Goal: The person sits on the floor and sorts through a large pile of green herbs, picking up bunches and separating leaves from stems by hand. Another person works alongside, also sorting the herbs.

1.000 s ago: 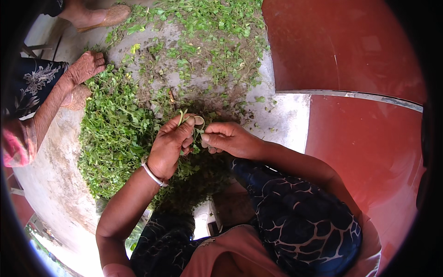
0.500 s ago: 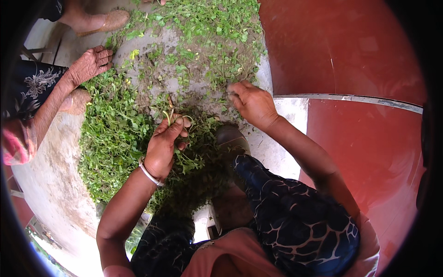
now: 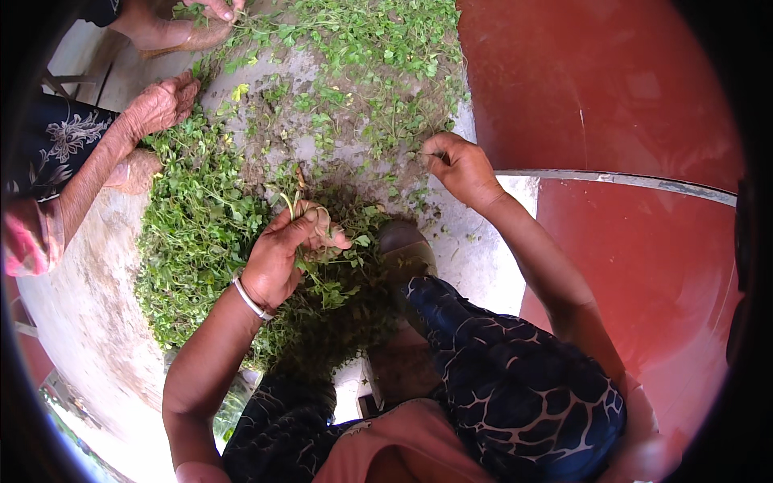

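My left hand (image 3: 278,251) is closed around a small bunch of leafy green stems (image 3: 287,204). Pale stem ends poke up past the thumb, and leaves hang below the palm. Under and beside this hand lies a wide heap of leafy greens (image 3: 193,221). To the right, over the strip of pale floor, my right hand (image 3: 467,171) is raised with thumb and fingers pinched together. Whatever is between those fingertips is too small to make out.
A co-worker's hand (image 3: 163,105) rests at the heap's left edge; another person's hand (image 3: 217,8) touches greens at the top. Soil and scattered leaves cover the middle floor. My boot (image 3: 405,248) stands beside the heap. Red panels (image 3: 612,88) line the right side.
My right hand has shifted slightly right, away from the greens. The left hand's fingers have loosened a little around the stems. The other person's hand at the top has come further into view.
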The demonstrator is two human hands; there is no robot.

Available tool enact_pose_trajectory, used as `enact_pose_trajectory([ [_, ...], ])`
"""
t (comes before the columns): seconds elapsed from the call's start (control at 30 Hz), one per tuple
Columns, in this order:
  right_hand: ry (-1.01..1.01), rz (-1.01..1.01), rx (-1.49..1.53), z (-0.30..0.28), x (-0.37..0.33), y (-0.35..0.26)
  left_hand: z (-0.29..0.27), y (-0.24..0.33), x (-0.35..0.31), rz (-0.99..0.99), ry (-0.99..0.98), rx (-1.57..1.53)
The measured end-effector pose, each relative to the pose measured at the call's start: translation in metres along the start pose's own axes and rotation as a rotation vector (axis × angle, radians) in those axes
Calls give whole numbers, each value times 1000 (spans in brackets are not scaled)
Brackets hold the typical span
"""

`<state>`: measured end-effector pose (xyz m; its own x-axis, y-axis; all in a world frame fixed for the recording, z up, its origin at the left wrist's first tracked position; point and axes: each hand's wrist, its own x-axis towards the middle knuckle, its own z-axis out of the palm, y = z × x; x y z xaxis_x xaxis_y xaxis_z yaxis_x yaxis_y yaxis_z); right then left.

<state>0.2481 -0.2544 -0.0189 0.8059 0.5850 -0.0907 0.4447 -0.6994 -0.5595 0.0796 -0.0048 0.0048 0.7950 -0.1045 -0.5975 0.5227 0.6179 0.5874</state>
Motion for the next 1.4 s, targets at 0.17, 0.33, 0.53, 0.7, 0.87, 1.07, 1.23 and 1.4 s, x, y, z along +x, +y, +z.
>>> enact_pose_trajectory([
  [0.17,-49,-134,-404,7,8,4,6,1,-2,-28,-59,34],
  [0.33,-106,-159,-575,17,14,16,5,3,-3,14,-182,222],
  [0.53,-234,283,576,-20,9,-16,17,16,-9,-84,-31,-3],
  [0.7,-345,458,1238,-34,5,-32,14,20,1,-63,-53,17],
  [0.87,-478,499,1417,-25,-3,-52,19,20,6,-40,-40,36],
  [1.07,-512,401,1292,-2,-14,-78,35,6,12,26,-26,243],
  [1.23,-398,408,1211,6,-20,-88,28,-1,9,-67,-59,90],
  [1.4,-358,339,1161,19,-25,-88,31,-4,6,-116,-54,107],
])
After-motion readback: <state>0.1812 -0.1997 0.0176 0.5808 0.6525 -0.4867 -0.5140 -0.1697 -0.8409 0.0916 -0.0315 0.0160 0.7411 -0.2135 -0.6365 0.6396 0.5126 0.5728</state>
